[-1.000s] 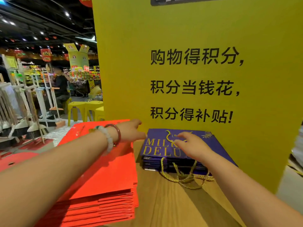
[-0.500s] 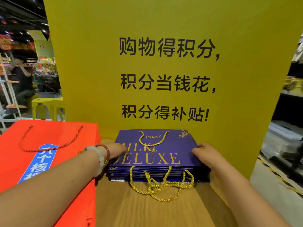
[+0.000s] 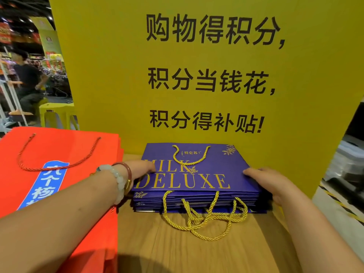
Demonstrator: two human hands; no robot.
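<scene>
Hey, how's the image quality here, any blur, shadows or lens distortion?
Head view: purple bag stack and yellow sign sharp; store aisle at upper left blurred; dark shadow on the wooden tabletop at the bottom edge; the sign's sides lean and bow, wide-angle distortion.

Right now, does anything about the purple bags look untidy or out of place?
Yes. The gold rope handles at the front of the purple bag stack lie tangled in loops on the wooden table, and the lower bags' front edges are stepped, not flush. The left hand and right hand grip its sides.

Flat stack of purple bags [image 3: 197,174]
</scene>
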